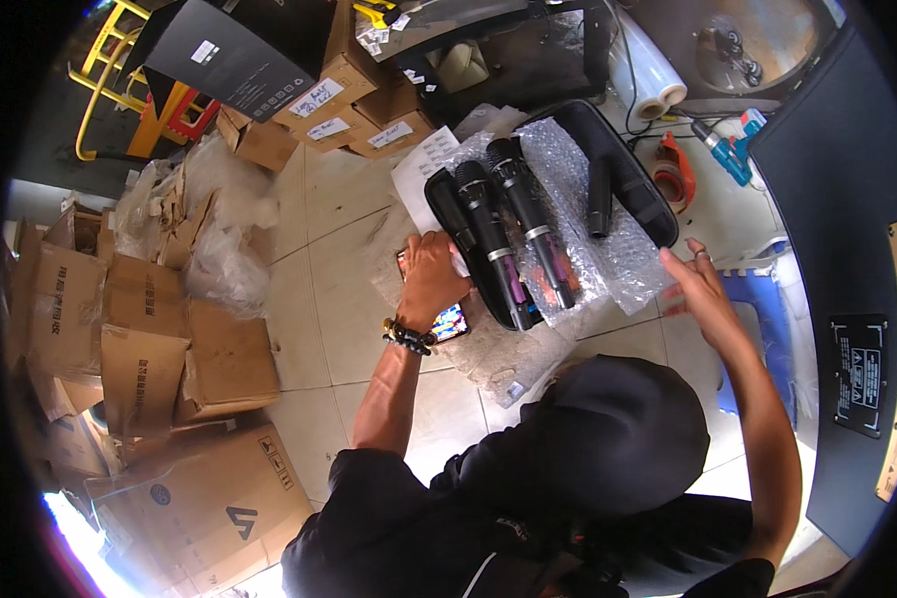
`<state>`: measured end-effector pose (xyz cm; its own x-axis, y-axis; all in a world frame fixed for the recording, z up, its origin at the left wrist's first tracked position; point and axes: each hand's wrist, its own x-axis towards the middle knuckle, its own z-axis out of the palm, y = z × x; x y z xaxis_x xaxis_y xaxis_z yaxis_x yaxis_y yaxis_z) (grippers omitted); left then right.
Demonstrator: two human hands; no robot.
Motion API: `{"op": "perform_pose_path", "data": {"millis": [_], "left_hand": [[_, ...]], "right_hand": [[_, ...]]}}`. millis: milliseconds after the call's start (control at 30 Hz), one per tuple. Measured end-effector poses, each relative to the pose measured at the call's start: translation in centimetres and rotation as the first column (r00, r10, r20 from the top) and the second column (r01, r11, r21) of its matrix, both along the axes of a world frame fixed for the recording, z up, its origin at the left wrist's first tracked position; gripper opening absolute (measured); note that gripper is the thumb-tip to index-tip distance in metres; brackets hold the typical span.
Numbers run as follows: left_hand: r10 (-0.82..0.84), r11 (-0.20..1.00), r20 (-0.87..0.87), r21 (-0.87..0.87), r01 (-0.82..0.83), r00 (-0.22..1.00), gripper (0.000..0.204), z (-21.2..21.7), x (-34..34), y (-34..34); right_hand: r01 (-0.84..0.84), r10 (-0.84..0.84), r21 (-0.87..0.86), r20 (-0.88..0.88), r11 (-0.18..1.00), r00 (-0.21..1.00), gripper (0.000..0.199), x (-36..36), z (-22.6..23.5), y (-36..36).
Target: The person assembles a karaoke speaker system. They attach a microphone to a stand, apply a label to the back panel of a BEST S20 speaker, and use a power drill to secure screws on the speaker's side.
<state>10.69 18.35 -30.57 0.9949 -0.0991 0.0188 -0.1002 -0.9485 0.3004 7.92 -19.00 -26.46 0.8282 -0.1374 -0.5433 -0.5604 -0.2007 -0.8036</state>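
An open black case lies on the tiled floor, lined with bubble wrap. Two black handheld microphones lie side by side on the wrap, and a short black cylinder rests in the case's right half. My left hand is curled over a phone with a lit screen, just left of the case and touching a scrap of white paper. My right hand hovers at the wrap's right edge, fingers spread, holding nothing. It looks blurred.
Crumpled cardboard boxes pile up on the left, more labelled boxes behind. A printed sheet, a red tape dispenser, a blue drill and a film roll lie behind the case. A large black cabinet stands right, a blue stool beside it.
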Motion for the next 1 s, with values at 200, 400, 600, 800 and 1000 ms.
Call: {"op": "perform_pose_path", "data": {"millis": [200, 400, 600, 800, 1000], "left_hand": [[0.008, 0.998, -0.044, -0.060, -0.010, 0.999, 0.047, 0.4, 0.4, -0.2], [0.010, 0.998, -0.054, -0.055, -0.013, 0.998, 0.050, 0.5, -0.2, -0.6], [0.020, 0.989, -0.056, -0.143, -0.028, 0.998, 0.050, -0.7, -0.2, -0.2], [0.025, 0.943, -0.064, -0.329, -0.044, 0.998, 0.052, -0.8, -0.1, -0.6], [0.102, 0.856, -0.241, -0.474, -0.209, 0.965, 0.056, 0.3, 0.2, -0.9]], "right_hand": [[0.195, -0.212, 0.152, 0.102, 0.969, 0.972, 0.089, 1.8, -4.1, 2.4], [0.255, -0.260, 0.050, 0.196, 0.966, 0.946, 0.053, 2.4, -6.1, 2.2], [0.296, -0.289, 0.010, 0.239, 0.955, 0.927, 0.051, 3.3, -6.9, 1.3], [0.388, -0.411, 0.171, 0.138, 0.906, 0.901, 0.045, 3.8, -8.0, 0.0], [0.364, -0.395, 0.245, 0.093, 0.899, 0.914, 0.049, 3.2, -6.7, 0.4]]}}
